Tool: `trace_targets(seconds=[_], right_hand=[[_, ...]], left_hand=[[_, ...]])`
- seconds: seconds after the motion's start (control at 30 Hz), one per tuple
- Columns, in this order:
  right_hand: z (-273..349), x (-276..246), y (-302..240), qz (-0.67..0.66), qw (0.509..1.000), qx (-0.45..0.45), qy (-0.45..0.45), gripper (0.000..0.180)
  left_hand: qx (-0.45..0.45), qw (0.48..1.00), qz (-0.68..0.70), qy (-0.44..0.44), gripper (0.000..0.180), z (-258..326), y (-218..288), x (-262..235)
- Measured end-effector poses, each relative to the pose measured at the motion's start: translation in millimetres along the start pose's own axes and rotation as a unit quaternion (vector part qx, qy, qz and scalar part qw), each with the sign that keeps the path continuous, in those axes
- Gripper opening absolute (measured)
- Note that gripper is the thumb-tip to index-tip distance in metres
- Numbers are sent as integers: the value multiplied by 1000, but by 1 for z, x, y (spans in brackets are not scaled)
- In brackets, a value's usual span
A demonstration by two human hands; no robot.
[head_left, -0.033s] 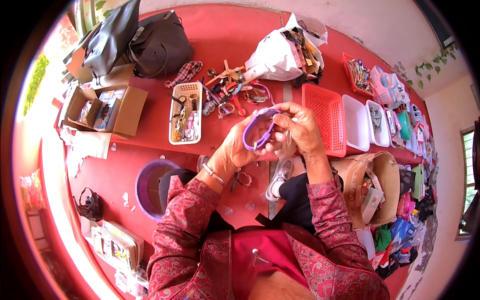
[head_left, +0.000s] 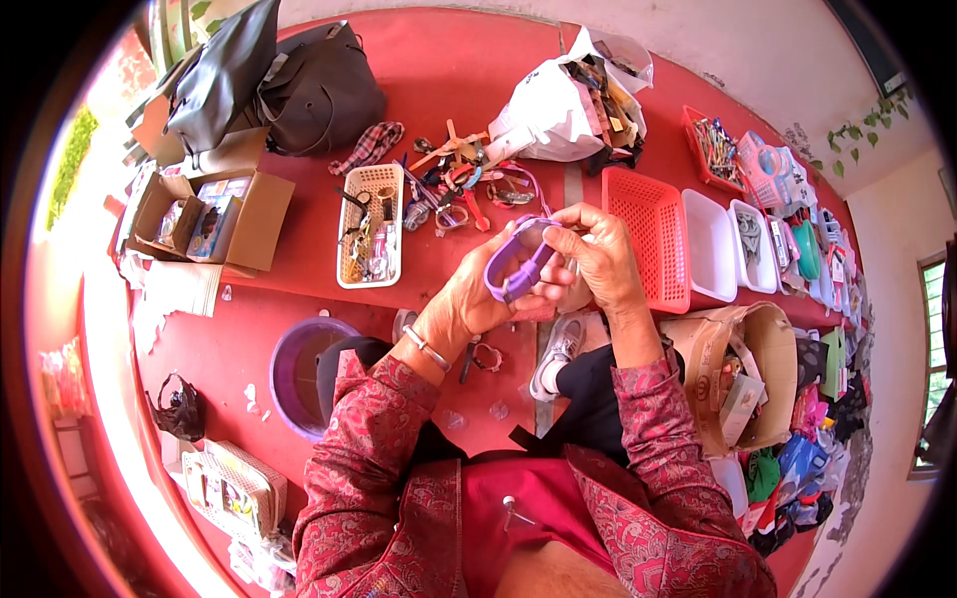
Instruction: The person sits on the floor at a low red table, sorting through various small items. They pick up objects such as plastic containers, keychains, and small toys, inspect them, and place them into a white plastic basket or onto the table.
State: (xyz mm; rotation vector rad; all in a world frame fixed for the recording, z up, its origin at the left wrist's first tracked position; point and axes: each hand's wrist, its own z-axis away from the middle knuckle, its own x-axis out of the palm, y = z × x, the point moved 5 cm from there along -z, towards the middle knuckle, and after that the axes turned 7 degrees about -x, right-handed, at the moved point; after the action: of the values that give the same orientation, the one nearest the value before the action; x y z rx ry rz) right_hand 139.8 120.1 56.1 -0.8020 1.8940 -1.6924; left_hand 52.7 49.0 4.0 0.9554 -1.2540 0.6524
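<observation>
A purple wristwatch (head_left: 518, 276), its strap fastened into a loop, is held between both hands above the red ledge. My left hand (head_left: 474, 284) wraps round its left side, and a metal bangle (head_left: 429, 351) sits on that wrist. My right hand (head_left: 598, 257) pinches its upper right part with thumb and fingers. Something pale and clear, perhaps plastic wrap, shows under the right fingers; I cannot make out what it is. Beyond my hands lies a loose pile of watches and straps (head_left: 464, 184), in several colours.
Left of the pile stands a white basket (head_left: 398, 244) with watches and small items. To the right are a red basket (head_left: 646, 189), a white tray (head_left: 710, 244) and a cardboard box (head_left: 703, 374). A purple tub (head_left: 282, 389) stands near my left knee; a white bag (head_left: 543, 110) lies at the back.
The purple watch has turned slightly in my fingers, so the strap's buckle side shows differently. Both arms stay in place.
</observation>
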Motion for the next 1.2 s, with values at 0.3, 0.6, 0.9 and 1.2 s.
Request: trace_targets(seconds=[0.3,0.6,0.9,1.2], right_hand=[[2,3,-7,-16,1000,5,13,18],[-6,-12,-5,181,950,-251,39,12],[-7,-9,12,-34,995,-51,75,29],[-5,6,5,-12,999,-3,40,24]], left_hand=[[37,993,-93,65,46,-1,5,-2],[11,996,-74,39,33,6,4,10],[406,501,-682,345,29,19,27,21],[385,492,-703,340,36,14,18,14]])
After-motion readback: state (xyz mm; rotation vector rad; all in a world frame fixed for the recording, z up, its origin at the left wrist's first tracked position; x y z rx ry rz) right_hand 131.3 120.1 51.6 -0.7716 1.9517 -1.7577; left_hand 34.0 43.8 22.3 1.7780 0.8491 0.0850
